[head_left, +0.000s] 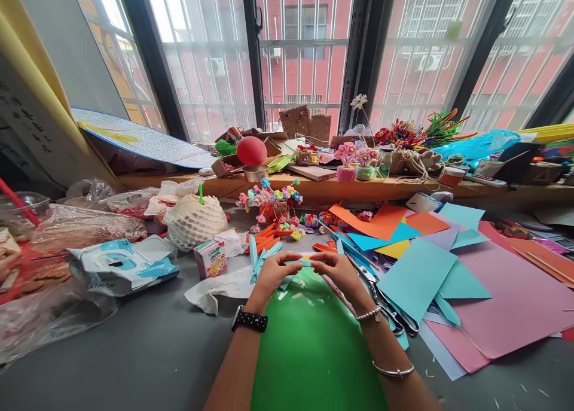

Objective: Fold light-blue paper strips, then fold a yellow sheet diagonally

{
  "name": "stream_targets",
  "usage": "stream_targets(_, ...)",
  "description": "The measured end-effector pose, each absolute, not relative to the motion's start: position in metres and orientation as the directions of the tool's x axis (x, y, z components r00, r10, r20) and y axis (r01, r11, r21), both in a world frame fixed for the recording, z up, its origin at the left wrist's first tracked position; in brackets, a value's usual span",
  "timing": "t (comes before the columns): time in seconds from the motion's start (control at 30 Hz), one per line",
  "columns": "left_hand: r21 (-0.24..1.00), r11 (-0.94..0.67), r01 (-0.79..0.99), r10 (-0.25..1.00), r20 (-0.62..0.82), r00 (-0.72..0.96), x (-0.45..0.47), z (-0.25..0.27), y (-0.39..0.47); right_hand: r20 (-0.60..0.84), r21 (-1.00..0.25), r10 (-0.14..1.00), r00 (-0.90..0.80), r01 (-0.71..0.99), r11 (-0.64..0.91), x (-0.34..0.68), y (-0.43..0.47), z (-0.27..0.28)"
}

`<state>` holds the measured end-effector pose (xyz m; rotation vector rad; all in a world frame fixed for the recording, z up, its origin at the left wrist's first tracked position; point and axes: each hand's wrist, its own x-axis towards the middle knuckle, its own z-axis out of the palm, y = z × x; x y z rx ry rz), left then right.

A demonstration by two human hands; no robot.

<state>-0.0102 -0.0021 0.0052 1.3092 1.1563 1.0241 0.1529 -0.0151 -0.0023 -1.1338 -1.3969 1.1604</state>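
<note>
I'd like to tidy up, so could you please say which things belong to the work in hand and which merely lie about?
Apparently in use: held light-blue piece, blue sheets, scissors, perhaps green balloon.

Apparently lying about: wet-wipe pack, small carton, red balloon.

Arms (240, 360) stretched forward; left fingers (285, 258), right fingers (326, 258) curled inward.

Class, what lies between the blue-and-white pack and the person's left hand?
In the head view, a pink-and-white box, a white sheet and light-blue strips lie between the pack and left hand.
</note>
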Motion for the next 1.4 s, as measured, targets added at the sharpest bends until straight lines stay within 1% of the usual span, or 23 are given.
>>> stream_targets(0.17, 0.996, 0.094, 0.013, 0.991, -0.094, 0.090, -0.0104, 0.0053, -0.0013, 0.132, -0.990, 0.991, -0.039, 0.054, 0.134, 0.1535, -0.0109, -0.0055)
stream_targets(0.37, 0.991, 0.134, -0.019, 0.988, -0.133, 0.079, -0.0114, 0.0081, -0.0007, 0.136, -0.990, 0.991, 0.001, 0.046, 0.136, 0.1529, -0.0078, -0.0046)
stream_targets(0.5, 0.986, 0.162, -0.035, 0.982, -0.158, 0.108, -0.0124, 0.0107, -0.0013, 0.153, -0.987, 0.988, -0.028, 0.042, 0.154, 0.1522, -0.0065, -0.0044)
stream_targets(0.67, 0.984, 0.164, -0.063, 0.982, -0.157, 0.101, -0.0128, 0.0095, -0.0018, 0.161, -0.985, 0.979, -0.127, 0.034, 0.167, 0.1519, -0.0098, -0.0006)
stream_targets(0.77, 0.985, 0.156, -0.067, 0.979, -0.145, 0.144, -0.0129, 0.0086, -0.0022, 0.166, -0.985, 0.980, -0.111, 0.030, 0.170, 0.1522, -0.0117, 0.0008)
stream_targets(0.93, 0.995, 0.092, -0.034, 0.964, -0.081, 0.253, -0.0143, 0.0085, -0.0025, 0.087, -0.994, 0.995, -0.043, -0.062, 0.084, 0.1541, -0.0119, 0.0001)
stream_targets(1.03, 0.992, 0.100, -0.075, 0.961, -0.077, 0.266, -0.0145, 0.0073, -0.0019, 0.052, -0.995, 0.998, -0.040, -0.089, 0.048, 0.1541, -0.0114, -0.0012)
stream_targets(1.2, 0.976, 0.170, -0.134, 0.962, -0.135, 0.236, -0.0130, 0.0077, -0.0031, 0.041, -0.995, 0.998, -0.039, -0.095, 0.038, 0.1532, -0.0115, -0.0023)
stream_targets(1.4, 0.969, 0.240, -0.058, 0.952, -0.223, 0.208, -0.0147, 0.0131, -0.0057, 0.014, -0.997, 0.998, -0.055, -0.075, 0.010, 0.1548, -0.0131, -0.0011)
